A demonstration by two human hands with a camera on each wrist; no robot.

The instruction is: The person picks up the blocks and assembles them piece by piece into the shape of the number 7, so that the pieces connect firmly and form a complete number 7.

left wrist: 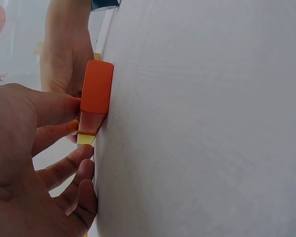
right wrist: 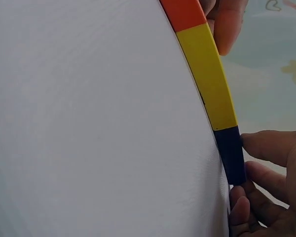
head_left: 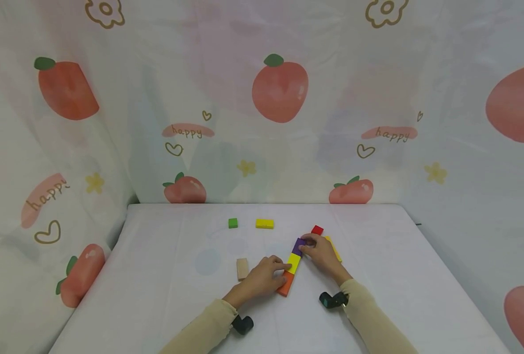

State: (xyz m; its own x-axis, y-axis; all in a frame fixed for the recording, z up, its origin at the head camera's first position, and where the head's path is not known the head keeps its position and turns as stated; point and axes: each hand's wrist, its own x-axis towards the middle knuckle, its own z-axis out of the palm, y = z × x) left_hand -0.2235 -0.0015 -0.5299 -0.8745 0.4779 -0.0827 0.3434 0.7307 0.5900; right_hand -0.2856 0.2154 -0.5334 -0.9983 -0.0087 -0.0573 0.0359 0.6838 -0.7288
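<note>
An orange block (head_left: 286, 284), a yellow block (head_left: 293, 263) and a purple block (head_left: 298, 247) lie end to end in a slanted row on the white table. My left hand (head_left: 265, 277) is on the row's left side, its thumb against the orange block and its index finger touching the yellow one. At the far end my right hand (head_left: 322, 253) pinches the purple block, which looks dark blue in the right wrist view. There, thumb and fingers (right wrist: 269, 145) meet its side and end. The left wrist view shows the orange block's end face (left wrist: 97, 88) up close.
Beyond my right hand lie a red block (head_left: 317, 229) and a second yellow block (head_left: 334, 249), partly hidden. A green block (head_left: 233, 223) and another yellow block (head_left: 264, 224) sit farther back. Left of the row is a plain wooden block (head_left: 242, 269). Printed cloth hangs behind the table.
</note>
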